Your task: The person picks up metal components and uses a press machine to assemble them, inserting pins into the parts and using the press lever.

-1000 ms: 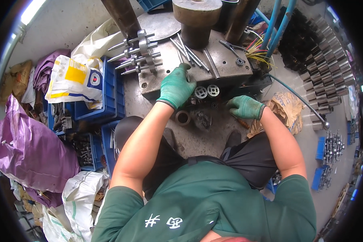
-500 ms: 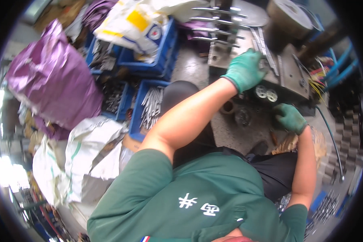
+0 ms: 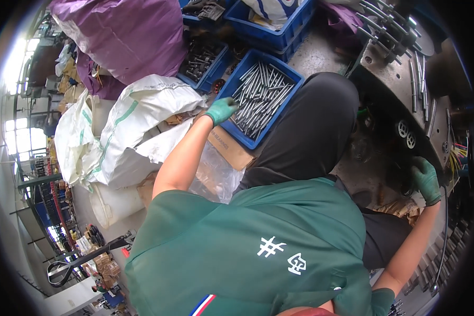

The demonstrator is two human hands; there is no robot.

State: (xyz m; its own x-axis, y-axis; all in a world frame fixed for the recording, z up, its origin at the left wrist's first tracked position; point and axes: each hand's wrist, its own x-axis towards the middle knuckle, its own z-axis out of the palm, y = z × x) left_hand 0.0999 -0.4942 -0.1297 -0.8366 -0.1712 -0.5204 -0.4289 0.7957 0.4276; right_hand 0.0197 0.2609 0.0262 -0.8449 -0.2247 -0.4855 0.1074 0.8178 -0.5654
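Observation:
My left hand (image 3: 223,110), in a green glove, is at the left rim of a blue bin (image 3: 295,89). Its fingers reach toward the many slim metal rods (image 3: 263,95) heaped inside, and no rod shows in the hand. Far to the right, my right hand (image 3: 425,180), gloved alike, is beside the dark front of a metal machine table (image 3: 387,73). Its fingers point away from me, loosely apart, with nothing visible in them. Two round silver discs with holes (image 3: 406,133) sit on the machine's front, just beyond that hand.
Several long rods (image 3: 418,87) lie on the machine table, near a rack of metal bars (image 3: 387,26). A second blue bin (image 3: 203,60) holds dark parts. White sacks (image 3: 142,116) and a purple sack (image 3: 126,37) crowd the left. A cardboard piece (image 3: 229,147) lies below the rod bin.
My left hand has left the machine table and moved left to the rod bin. The view has swung left. My right hand stays near the machine's front.

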